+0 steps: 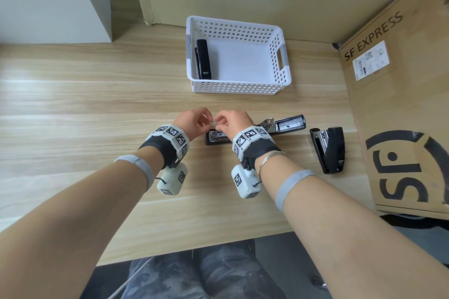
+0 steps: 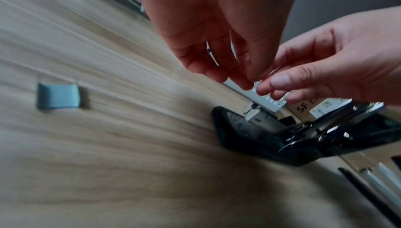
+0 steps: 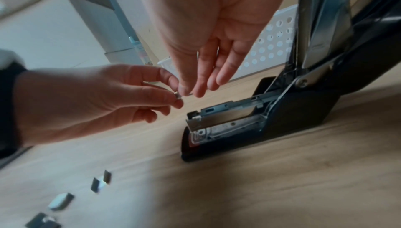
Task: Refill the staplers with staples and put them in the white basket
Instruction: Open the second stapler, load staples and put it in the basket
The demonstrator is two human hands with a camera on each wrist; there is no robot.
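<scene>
Both forearms reach forward side by side, wrists bent downward. The left grip (image 1: pixel 194 121) and right grip (image 1: pixel 232 121) meet fingertip to fingertip, thumbs and forefingers pinched together, remaining fingers loosely curled.

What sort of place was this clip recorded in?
Probably an office or storeroom desk. A person sits at a light wooden table with black staplers laid out, a white basket behind them, and a large SF Express shipping carton standing at the right edge.
</scene>
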